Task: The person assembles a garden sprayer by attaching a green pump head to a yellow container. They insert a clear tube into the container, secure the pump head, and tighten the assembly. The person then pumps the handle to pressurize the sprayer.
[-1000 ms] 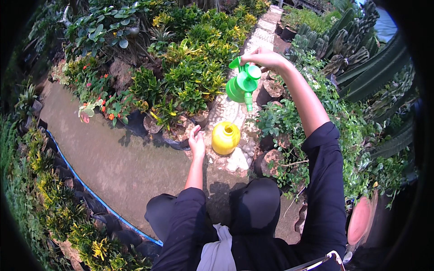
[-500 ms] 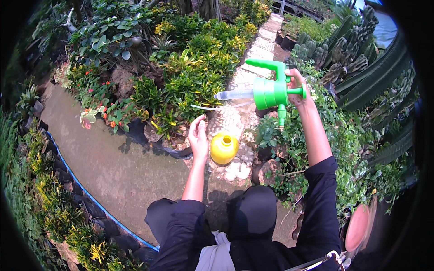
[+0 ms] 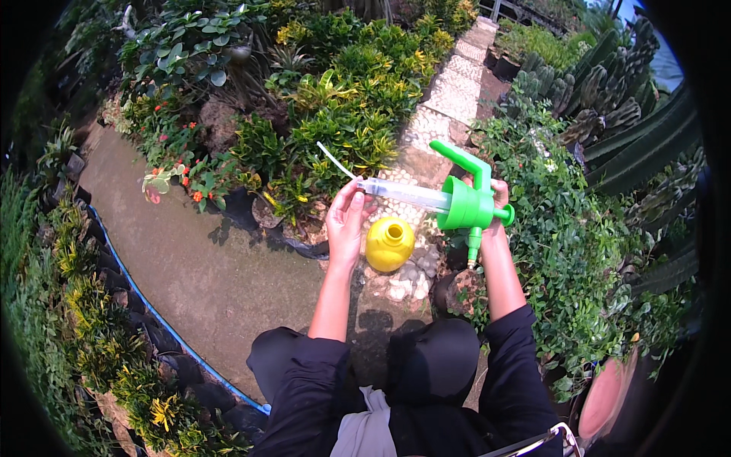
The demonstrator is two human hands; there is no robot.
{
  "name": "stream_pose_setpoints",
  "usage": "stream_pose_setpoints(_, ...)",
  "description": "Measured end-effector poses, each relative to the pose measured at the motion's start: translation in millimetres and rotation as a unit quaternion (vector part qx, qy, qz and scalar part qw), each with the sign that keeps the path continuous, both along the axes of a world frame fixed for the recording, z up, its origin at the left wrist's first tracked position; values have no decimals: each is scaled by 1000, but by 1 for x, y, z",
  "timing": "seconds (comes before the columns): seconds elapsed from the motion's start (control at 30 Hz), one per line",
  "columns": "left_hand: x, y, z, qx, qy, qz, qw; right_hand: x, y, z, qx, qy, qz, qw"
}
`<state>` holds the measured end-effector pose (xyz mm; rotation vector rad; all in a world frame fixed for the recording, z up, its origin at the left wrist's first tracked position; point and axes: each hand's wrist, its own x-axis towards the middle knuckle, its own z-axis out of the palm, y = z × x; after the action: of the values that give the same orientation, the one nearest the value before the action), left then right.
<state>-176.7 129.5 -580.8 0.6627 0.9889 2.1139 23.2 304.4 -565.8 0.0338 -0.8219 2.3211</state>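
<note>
My right hand (image 3: 498, 204) is wrapped around a green sprayer pump head (image 3: 466, 204), held sideways with its nozzle pointing down. From the head a clear pump cylinder (image 3: 407, 194) reaches left. At the cylinder's far end my left hand (image 3: 348, 221) pinches with thumb and fingers; whether they also grip the thin white tube (image 3: 333, 160) rising beside them is hard to make out. Below the pump, a round yellow sprayer bottle (image 3: 389, 250) stands upright on the stone path, its neck uncovered. Neither hand touches the bottle.
Leafy potted plants (image 3: 525, 228) crowd my right side, with tall cacti (image 3: 647, 152) beyond. Yellow-green shrubs (image 3: 343, 107) line the pebbled path (image 3: 449, 95) on its left. A blue hose (image 3: 145, 308) edges the concrete walkway (image 3: 205, 274). My bent knees are just below the bottle.
The pump head has come lower and nearer to me. My left hand has risen and closed at the clear cylinder's end. The thin white tube now points up and left.
</note>
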Motion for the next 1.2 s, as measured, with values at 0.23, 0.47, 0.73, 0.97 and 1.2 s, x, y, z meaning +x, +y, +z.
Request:
stream_pose_setpoints(0.23,2,3,1,29,-18,-21,999,-7,-12,-4,-22,-66,-34,997)
stream_pose_setpoints(0.47,-21,1,-20,-12,-84,64,994,5,-22,-3,0,-316,14,949)
stream_pose_setpoints(0.73,-21,5,-30,4,-89,70,994,-4,-67,2,119,-334,-274,894)
stream_pose_setpoints(0.97,-28,3,-32,31,-126,99,987,1,-70,7,91,-277,-452,843)
stream_pose_setpoints(1.2,-37,-1,-37,40,-109,95,989,10,-66,8,68,-237,-493,835)
